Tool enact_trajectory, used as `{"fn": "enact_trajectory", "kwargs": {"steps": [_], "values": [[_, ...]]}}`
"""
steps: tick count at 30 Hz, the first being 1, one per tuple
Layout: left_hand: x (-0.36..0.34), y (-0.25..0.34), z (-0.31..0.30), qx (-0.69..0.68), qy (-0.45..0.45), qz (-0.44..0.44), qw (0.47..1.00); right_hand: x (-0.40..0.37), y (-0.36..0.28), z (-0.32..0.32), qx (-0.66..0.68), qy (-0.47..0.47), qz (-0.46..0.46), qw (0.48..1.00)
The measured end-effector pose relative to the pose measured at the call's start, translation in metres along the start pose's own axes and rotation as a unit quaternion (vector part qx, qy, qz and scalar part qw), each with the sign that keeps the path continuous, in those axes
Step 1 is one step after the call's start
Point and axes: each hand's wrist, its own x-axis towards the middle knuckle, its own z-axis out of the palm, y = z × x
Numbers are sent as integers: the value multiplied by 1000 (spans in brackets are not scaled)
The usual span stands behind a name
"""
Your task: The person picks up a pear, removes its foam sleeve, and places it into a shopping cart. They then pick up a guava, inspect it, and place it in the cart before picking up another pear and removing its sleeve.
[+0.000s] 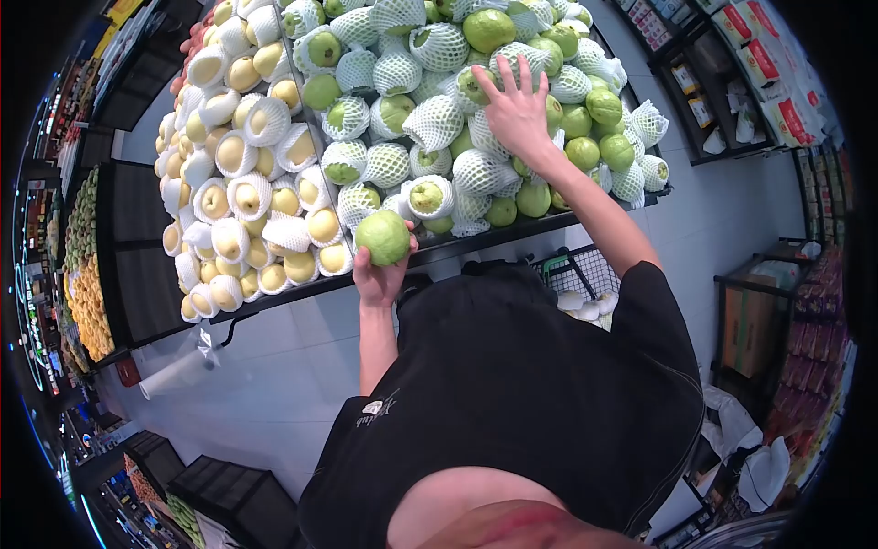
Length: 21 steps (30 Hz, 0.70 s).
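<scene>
Item: one green guava (382,240), near-round, without foam net, no clear long axis; held in the left hand (384,277), which grips it from below and behind, in front of the near edge of the display stand (485,245). Right hand (519,119): palm down, digits spread, grasping nothing, reached over the heap of netted guavas (433,123); whether it touches them cannot be told. Governing relation: a partly netted guava (471,86) lies at the right hand's leftmost digit; a large bare guava (489,30) lies just beyond its fingertips, on the side away from the body; the right hand is the nearer to both, the left well apart. Adjoining stock: pale yellow fruit (248,197) in white nets, left of a divider. Markings: white lettering (380,409) on the black shirt (549,393), apparently ending "lub", otherwise illegible; red-and-white packs (757,55) at right, labels unreadable.
</scene>
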Motion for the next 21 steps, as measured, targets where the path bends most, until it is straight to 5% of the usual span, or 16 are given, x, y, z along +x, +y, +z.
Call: {"fn": "enact_trajectory", "kwargs": {"steps": [16,21], "values": [[1,1,-4,-21,4,5,1000,-3,16,8,81,2,10,997],[6,1,-5,-32,-3,4,999,10,37,10,146,86,124,978]]}}
